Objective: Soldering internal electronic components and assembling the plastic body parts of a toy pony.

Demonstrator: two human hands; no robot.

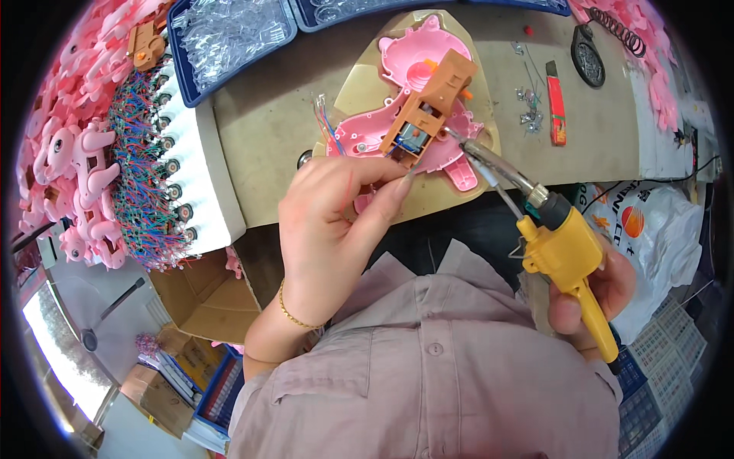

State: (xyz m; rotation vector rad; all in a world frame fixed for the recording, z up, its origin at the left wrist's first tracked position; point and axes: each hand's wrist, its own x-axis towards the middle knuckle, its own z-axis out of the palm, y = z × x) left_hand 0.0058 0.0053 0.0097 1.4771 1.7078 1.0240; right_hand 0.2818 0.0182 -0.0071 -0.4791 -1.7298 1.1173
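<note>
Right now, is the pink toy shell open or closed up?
Open: the pink shell lies hollow side up, its inner posts exposed, with a brown housing over it.

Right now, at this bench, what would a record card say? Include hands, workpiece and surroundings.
Left hand: fingertips at the lower end of the brown housing; grip unclear
Right hand: grips the yellow soldering gun, tip by the housing's right side
Workpiece: housing over pink shell, on beige board
Bench right: red cutter
Bench left: coloured wires
Far edge: blue trays, clear parts
</note>
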